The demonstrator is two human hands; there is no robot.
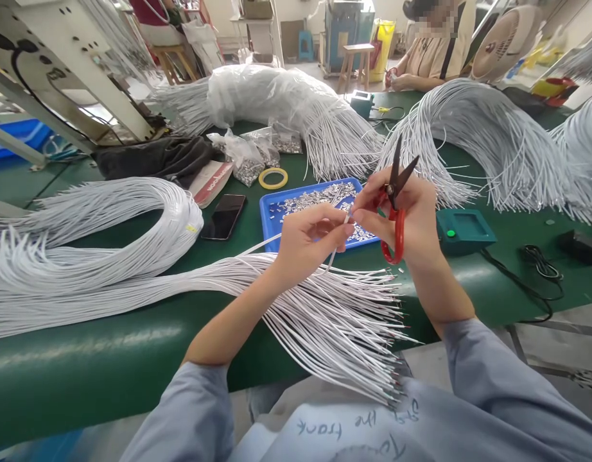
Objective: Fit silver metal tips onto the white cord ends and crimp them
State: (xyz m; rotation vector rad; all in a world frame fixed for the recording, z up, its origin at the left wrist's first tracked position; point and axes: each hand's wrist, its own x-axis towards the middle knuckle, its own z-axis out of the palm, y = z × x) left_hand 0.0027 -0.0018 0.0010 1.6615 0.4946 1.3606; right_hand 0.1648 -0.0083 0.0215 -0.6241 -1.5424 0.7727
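Note:
My left hand (308, 240) pinches a white cable near its end, above a blue tray (271, 218) of small metal pieces (300, 201). My right hand (406, 199) meets it fingertip to fingertip at the cable end, where a small piece is too fine to make out. Red-handled scissors (399, 234) hang in the right hand, their dark blades apart and pointing up and away. Below my hands a bundle of white cables (320, 308) fans out toward the table's front edge.
A coiled cable bundle (165, 218) and a phone (223, 217) lie left. Yellow tape (273, 178) and bags of metal parts (248, 163) sit behind the tray. A green device (464, 231) stands right. Large cable bundles (498, 135) fill the back, where another person (435, 54) sits.

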